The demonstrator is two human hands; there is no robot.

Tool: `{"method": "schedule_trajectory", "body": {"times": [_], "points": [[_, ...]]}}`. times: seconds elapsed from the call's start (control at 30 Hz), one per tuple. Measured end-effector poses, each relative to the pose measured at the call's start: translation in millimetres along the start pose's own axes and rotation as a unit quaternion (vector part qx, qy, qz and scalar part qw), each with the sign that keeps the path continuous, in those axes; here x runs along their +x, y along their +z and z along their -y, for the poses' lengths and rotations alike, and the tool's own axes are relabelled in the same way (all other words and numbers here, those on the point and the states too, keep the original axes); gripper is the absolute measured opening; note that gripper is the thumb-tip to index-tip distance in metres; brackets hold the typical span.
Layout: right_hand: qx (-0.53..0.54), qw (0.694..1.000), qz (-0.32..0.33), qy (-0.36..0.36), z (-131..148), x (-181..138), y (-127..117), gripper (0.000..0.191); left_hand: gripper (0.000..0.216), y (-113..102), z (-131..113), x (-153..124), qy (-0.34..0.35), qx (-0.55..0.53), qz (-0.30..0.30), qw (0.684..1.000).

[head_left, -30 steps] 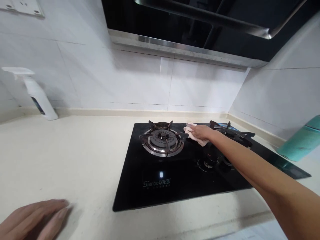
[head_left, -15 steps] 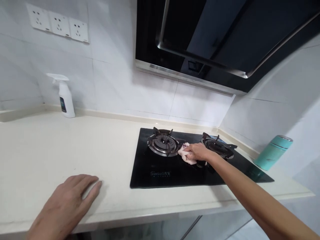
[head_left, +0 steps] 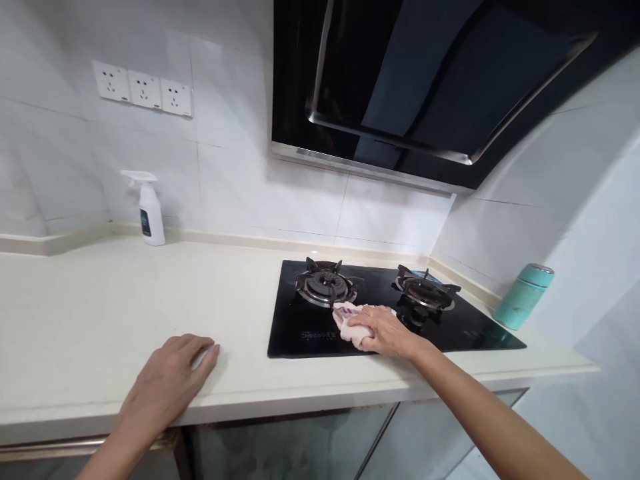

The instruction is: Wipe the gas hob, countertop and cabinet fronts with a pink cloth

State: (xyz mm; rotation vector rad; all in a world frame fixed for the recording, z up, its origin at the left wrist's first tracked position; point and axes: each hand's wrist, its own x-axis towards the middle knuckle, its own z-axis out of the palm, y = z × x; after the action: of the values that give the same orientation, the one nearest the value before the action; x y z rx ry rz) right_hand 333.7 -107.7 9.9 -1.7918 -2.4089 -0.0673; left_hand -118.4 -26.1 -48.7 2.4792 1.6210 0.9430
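The right hand (head_left: 383,328) grips a bunched, pale pink cloth (head_left: 353,327) on the black stove (head_left: 300,337), fingers curled over it. The cloth lies leftward of that palm, just in front of the left burner (head_left: 327,285) (crumpled, it shows no clear long axis), the nearer of 2. The left hand (head_left: 173,370), thumb apart and holding nothing visible, rests on the worktop (head_left: 125,300), well apart from the cloth. Beyond the stove's right end stands a green flask (head_left: 523,299).

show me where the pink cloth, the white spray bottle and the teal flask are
pink cloth (head_left: 356,335): head view, on its bunched folds
white spray bottle (head_left: 155,217): head view, on its body, beside the dark label
teal flask (head_left: 521,298): head view, on the middle of its side
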Motion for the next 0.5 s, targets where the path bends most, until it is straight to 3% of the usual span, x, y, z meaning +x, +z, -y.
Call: {"method": "schedule_trajectory", "body": {"times": [0.1, 0.33, 0.5], "points": [[0.01, 0.999, -0.036, 0.029, 0.1, -27.2, 4.5, 0.05, 0.047, -2.8, -1.4, 0.0, -0.004, -0.002, 0.005, 1.0], [-0.056, 0.981, -0.1, 0.159, -32.0, -93.6, 22.6, 0.047, 0.049, -10.4, -9.4, 2.4, -0.012, 0.015, 0.026, 0.999], [0.052, 0.971, -0.084, 0.218, -32.5, -141.0, 13.5, 0.034, 0.047, -14.9, -14.3, 2.6, 0.0, 0.037, 0.017, 0.999]]}}
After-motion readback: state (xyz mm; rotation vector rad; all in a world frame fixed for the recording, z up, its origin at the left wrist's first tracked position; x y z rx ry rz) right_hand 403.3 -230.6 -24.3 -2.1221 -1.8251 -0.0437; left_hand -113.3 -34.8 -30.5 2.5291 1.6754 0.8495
